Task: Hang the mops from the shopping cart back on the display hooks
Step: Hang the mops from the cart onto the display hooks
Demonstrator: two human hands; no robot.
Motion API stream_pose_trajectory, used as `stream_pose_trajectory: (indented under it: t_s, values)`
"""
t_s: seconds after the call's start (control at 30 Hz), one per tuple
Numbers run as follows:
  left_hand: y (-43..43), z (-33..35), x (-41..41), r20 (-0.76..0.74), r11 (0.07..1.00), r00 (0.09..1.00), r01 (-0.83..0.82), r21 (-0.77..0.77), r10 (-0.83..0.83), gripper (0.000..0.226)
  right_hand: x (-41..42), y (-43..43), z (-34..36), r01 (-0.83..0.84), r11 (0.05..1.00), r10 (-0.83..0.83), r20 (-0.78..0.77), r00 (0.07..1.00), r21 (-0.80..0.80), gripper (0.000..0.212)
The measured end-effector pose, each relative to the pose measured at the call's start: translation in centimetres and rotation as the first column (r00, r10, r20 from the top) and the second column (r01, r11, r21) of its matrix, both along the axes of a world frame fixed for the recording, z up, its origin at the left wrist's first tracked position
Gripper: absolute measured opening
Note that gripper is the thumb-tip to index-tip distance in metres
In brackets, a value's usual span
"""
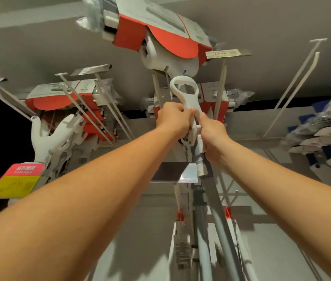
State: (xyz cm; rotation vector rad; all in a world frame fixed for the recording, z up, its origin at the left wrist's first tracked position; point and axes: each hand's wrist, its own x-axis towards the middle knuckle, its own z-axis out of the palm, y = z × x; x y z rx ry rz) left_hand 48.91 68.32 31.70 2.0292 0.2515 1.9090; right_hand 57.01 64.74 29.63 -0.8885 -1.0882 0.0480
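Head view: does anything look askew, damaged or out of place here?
Nothing looks damaged. The mop, gripped by the left hand and right hand, has its top loop apparently off any hook.

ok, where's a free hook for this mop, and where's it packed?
Free: the bare long hook at right, between the price tag and the bagged mop heads. Crowded: red-boxed mops on the left hooks and directly above the mop.
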Motion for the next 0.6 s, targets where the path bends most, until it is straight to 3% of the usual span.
stream_pose_trajectory:
  t_s: [0.2,0.47,0.6]
  values:
    - [1.5,0.4,1.3,0.007,0.997,0.998,0.055,0.048,-0.056,0.017,1.5,1.6,0.1,0.058,0.997,-0.058,-0.012,0.998,0.057,0.045]
    - [1.6,0.4,3.1,-0.037,0.993,0.999,-0.005,0.121,0.010,0.019,3.5,2.3,-0.5,0.118,0.991,-0.115,-0.049,0.992,0.060,0.048]
    - [1.2,1.2,4.0,-0.100,0.997,0.995,-0.003,0.076,0.010,0.026,4.0,2.1,-0.3,0.141,0.987,-0.135,-0.085,0.987,0.074,0.048]
